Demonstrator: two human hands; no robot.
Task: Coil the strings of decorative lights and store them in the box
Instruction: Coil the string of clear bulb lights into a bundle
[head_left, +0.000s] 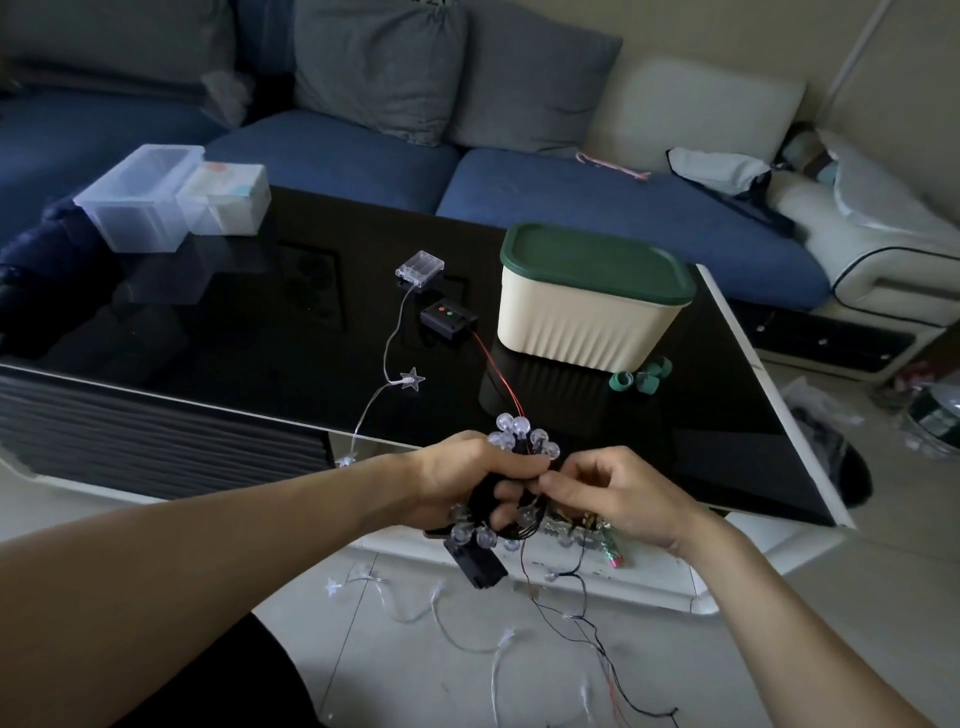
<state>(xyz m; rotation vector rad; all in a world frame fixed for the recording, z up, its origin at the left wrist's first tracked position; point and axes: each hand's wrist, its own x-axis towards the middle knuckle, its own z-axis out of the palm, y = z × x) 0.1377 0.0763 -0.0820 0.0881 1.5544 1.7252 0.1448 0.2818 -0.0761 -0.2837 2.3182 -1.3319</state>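
Here, the table (260, 322) carries the box (587, 301) (green lid on). My left hand (462, 480) grips the coiled bulbs (519, 436) just past the table's near edge; my right hand (618, 493) pinches their wire (540, 613), which trails to the floor.

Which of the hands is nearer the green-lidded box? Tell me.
Right. The right hand sits below the green-lidded box, towards its right side; the left hand, gripping the bulb light coil, lies further to the left.

left hand (467, 480) gripping, right hand (618, 499) pinching
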